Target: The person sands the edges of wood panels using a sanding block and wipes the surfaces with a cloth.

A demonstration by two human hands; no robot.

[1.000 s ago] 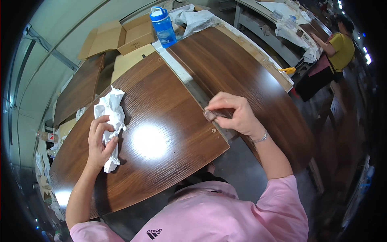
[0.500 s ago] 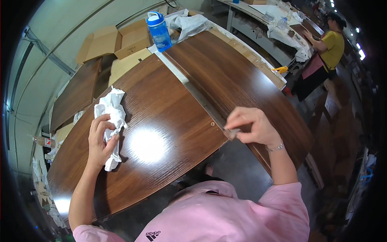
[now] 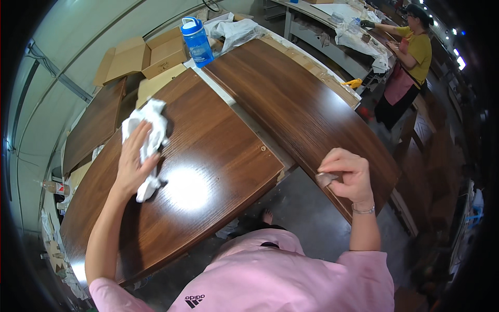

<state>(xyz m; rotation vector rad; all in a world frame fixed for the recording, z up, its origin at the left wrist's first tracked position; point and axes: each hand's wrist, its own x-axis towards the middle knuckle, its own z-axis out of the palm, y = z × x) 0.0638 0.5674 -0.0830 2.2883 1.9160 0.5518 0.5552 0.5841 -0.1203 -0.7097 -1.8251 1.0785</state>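
My left hand (image 3: 134, 161) lies over a crumpled white cloth (image 3: 154, 122) on the glossy dark brown wood-grain panel (image 3: 218, 145). Its fingers stretch along the cloth, and the bunched fabric sits between thumb and fingers. My right hand (image 3: 349, 174) is closed in a pinch on a small flat greyish-brown piece (image 3: 325, 180), whose kind is too small to tell. That hand is above the near edge of a second brown panel (image 3: 291, 99). A small round fitting (image 3: 263, 148) is set near the right corner of the first panel.
A blue bottle (image 3: 197, 47) stands at the far end of the panels, beside an open cardboard box (image 3: 163, 52). A clear bottle (image 3: 54, 187) lies at the left. A co-worker in a yellow shirt (image 3: 419, 54) stands at another bench (image 3: 312, 34). A gap separates the two panels.
My right hand has moved right and slightly nearer with the small piece, away from the first panel's corner. My left hand has shifted slightly farther with the cloth, its fingers straighter.
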